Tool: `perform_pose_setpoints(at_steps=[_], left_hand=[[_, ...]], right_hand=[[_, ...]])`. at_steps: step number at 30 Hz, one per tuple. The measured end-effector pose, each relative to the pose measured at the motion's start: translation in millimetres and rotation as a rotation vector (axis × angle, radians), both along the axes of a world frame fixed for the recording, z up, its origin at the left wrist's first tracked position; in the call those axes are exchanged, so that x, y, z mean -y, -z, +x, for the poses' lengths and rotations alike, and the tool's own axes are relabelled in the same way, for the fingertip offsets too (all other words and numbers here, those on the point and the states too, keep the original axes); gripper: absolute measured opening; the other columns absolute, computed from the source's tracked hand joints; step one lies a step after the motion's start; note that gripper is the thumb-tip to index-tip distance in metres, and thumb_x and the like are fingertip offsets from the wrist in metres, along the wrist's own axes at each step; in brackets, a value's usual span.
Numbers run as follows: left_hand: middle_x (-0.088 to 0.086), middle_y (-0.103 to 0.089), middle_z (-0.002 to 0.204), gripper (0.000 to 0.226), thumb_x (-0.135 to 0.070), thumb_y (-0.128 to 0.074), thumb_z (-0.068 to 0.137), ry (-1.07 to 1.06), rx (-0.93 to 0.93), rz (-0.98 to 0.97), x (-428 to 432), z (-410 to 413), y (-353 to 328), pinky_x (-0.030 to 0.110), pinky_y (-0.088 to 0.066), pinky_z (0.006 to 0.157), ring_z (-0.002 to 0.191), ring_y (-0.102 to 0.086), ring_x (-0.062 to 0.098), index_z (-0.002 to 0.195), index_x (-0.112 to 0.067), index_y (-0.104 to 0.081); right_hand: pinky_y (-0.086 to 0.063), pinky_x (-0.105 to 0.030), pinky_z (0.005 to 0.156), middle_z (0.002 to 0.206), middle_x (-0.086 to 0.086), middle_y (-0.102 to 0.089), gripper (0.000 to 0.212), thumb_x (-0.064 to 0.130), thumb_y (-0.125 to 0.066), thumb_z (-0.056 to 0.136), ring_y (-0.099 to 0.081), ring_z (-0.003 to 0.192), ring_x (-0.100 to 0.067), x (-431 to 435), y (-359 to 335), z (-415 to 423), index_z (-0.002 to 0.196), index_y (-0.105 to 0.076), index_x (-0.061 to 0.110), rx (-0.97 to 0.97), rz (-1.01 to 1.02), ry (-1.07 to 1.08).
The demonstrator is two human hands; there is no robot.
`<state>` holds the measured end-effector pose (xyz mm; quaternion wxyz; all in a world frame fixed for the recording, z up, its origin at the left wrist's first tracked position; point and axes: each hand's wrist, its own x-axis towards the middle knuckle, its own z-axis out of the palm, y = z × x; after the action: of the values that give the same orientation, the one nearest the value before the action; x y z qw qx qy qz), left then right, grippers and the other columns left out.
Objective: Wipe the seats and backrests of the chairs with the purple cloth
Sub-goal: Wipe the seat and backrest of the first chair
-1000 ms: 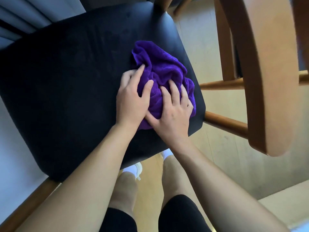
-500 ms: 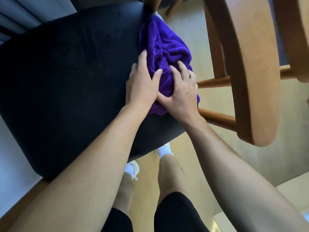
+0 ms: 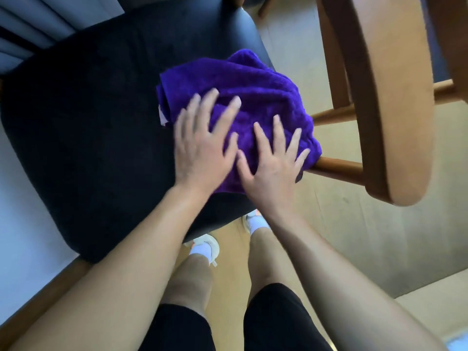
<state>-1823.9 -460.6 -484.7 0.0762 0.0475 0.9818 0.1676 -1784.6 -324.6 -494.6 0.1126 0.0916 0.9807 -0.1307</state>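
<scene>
1. Ten fingers (image 3: 277,130) are spread out straight and gripping nothing. Both palms press flat onto the purple cloth (image 3: 253,82).
2. Left hand (image 3: 200,150) is blurred, so I'd say it's mid-sweep on the cloth's near-left part. Right hand (image 3: 271,171) lies just beside it, thumbs almost touching, near the seat's edge.
3. Bunched and rumpled, the cloth lies on the black seat (image 3: 101,135) at the backrest side. Its far corner reaches the wooden spindle (image 3: 336,168) at the seat's rim.
4. Plenty of dark seat lies off to the left, away from the cloth. No mark shows whether that part has been wiped.
5. Over on the right, the curved wooden backrest (image 3: 379,97) stands apart from cloth and hands.
6. Below the seat I can see pale floor (image 3: 354,249) and white shoes (image 3: 205,247).
7. My call: seat-wiping on this chair is underway. Its backrest and any other chairs are left to do.
</scene>
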Motion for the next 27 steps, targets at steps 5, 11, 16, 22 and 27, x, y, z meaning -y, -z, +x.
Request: perform_pose_setpoints(at_steps=[5,11,16,22,27], left_hand=[[0.008,-0.011,0.165,0.05,-0.043,-0.031,0.104,0.007,0.13,-0.118,-25.2,5.8,31.7,0.06,-0.009,0.12,0.151,-0.005,0.04,0.154,-0.034,-0.029],[0.007,-0.009,0.166,0.052,-0.044,-0.026,0.104,0.003,0.104,-0.124,-40.1,-44.7,38.8,0.06,-0.004,0.119,0.151,-0.003,0.038,0.154,-0.035,-0.027],[0.003,-0.003,0.167,0.049,-0.043,-0.024,0.105,-0.01,0.093,-0.103,-47.0,-87.5,37.0,0.058,-0.002,0.12,0.152,0.001,0.035,0.154,-0.037,-0.026],[0.0,-0.002,0.167,0.047,-0.042,-0.026,0.106,-0.004,0.125,-0.05,-45.7,-114.3,33.4,0.057,-0.001,0.121,0.152,0.001,0.032,0.152,-0.034,-0.031],[-0.001,-0.013,0.165,0.043,-0.037,-0.033,0.104,-0.055,0.135,-0.02,-45.1,-67.7,22.7,0.053,-0.007,0.121,0.152,-0.005,0.029,0.144,-0.023,-0.041]], right_hand=[[-0.023,-0.063,0.113,0.162,-0.004,-0.026,0.055,0.054,-0.035,0.101,-0.021,0.147,-0.045,-5.1,24.2,-0.8,0.152,-0.035,0.034,-0.035,0.157,-0.032],[-0.028,-0.055,0.112,0.164,0.0,-0.022,0.054,0.05,-0.023,0.103,-0.026,0.147,-0.037,-9.8,33.6,-49.2,0.155,-0.025,0.036,-0.041,0.144,0.027],[-0.032,-0.047,0.107,0.164,0.007,-0.019,0.056,0.054,-0.023,0.103,-0.036,0.138,-0.027,-9.6,33.9,-97.2,0.156,-0.015,0.04,0.033,0.083,0.105],[-0.039,-0.044,0.101,0.161,0.01,-0.028,0.054,0.052,-0.029,0.104,-0.048,0.127,-0.03,-16.7,33.7,-131.3,0.155,-0.022,0.038,0.045,-0.076,0.103],[-0.032,-0.046,0.112,0.164,0.007,-0.021,0.052,0.043,-0.032,0.106,-0.031,0.144,-0.033,-5.1,25.2,-90.8,0.156,-0.026,0.032,0.013,0.004,0.111]])
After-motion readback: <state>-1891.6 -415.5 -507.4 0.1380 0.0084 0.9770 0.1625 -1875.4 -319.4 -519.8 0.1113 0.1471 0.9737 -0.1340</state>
